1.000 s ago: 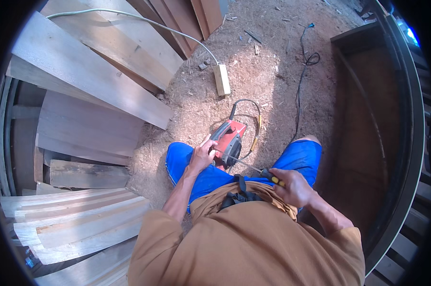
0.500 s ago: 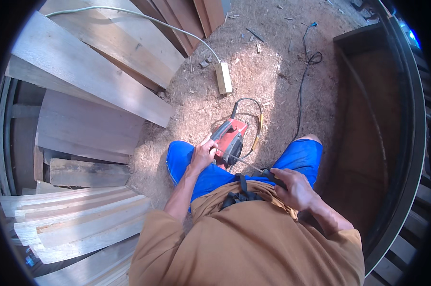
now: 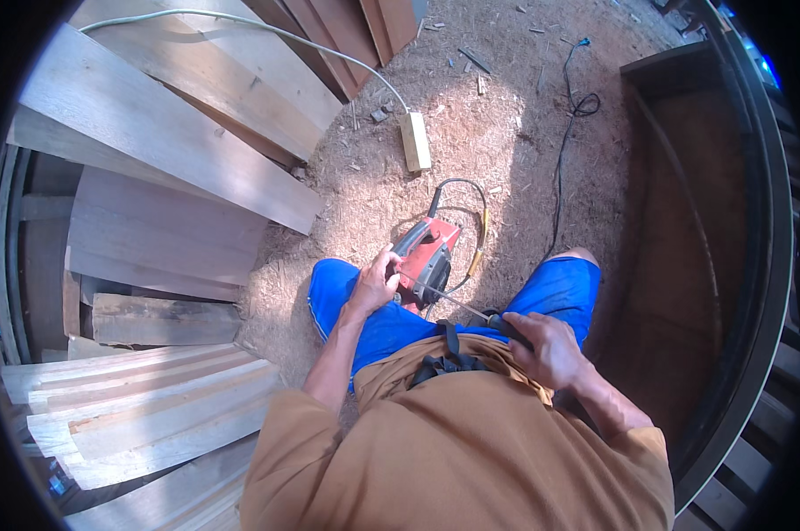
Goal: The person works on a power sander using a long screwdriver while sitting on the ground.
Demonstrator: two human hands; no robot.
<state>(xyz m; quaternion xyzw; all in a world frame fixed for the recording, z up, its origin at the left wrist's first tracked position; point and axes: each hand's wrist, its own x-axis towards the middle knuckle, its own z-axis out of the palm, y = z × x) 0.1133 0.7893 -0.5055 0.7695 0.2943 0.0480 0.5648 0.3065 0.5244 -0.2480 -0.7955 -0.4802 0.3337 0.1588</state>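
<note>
Screwdriver [image 3: 502,325], gripped by right hand [image 3: 548,350], slanted toward red power tool [image 3: 429,256]; left hand [image 3: 377,282] curled there, hold unclear; steadiness likely helped.

On the floor [image 3: 475,133], a corded power tool [image 3: 427,257] lies between the knees [image 3: 559,292], a block [image 3: 415,142] beyond it. Planks [image 3: 161,124] line the floor's left edge; a wooden case [image 3: 674,60] lines its right, a power cord [image 3: 561,168] just inside. The screwdriver [image 3: 457,303] spans left hand [image 3: 376,281] to right hand [image 3: 548,347].

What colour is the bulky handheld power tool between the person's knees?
The power tool is red with black parts; head view.
</note>
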